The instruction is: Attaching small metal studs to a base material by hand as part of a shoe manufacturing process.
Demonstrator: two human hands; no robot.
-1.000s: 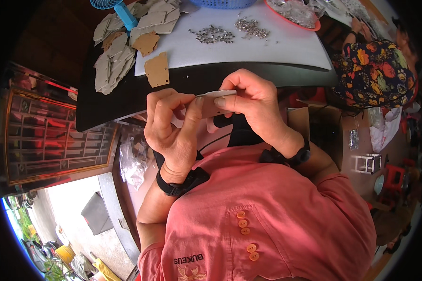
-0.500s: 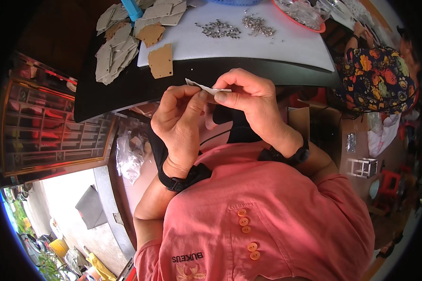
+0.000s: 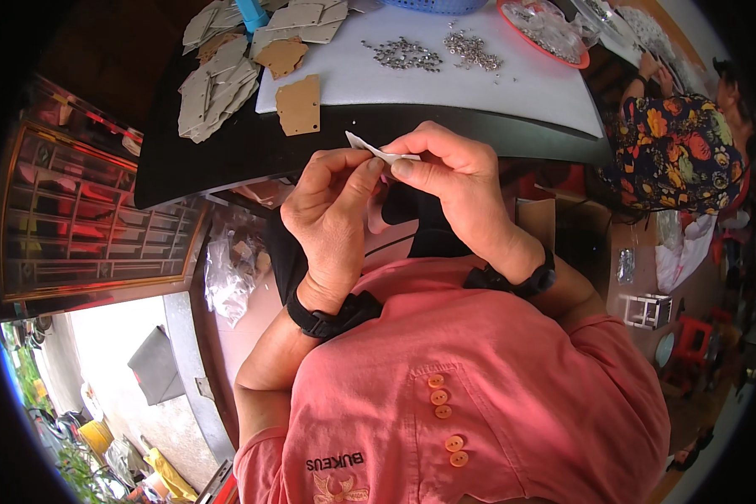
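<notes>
A small pale card [image 3: 361, 143], seen almost edge-on, is held in front of the table's near edge. My left hand [image 3: 332, 195] pinches its left part between thumb and fingers. On its right part, my right hand [image 3: 449, 164] grips with thumb and forefinger. Whatever lies on the card's underside or between the fingertips is hidden. Just beyond my hands, a brown card with small holes [image 3: 299, 106] rests on the black table edge. Two small heaps of shiny metal pieces, one on the left [image 3: 405, 55] and one on the right [image 3: 472, 50], lie on a white foam sheet [image 3: 361, 92].
Stacked grey cards [image 3: 214, 97] cover the table's left end beside a blue post [image 3: 252, 15]. A red tray [image 3: 554, 46] of bagged pieces stands at the far right, a blue basket [image 3: 437, 7] at the back. Another person in a flowered top [image 3: 676, 151] works at the right.
Both hands keep their hold on the card, which looks little changed. The view has shifted slightly, so the tabletop things appear a bit further right.
</notes>
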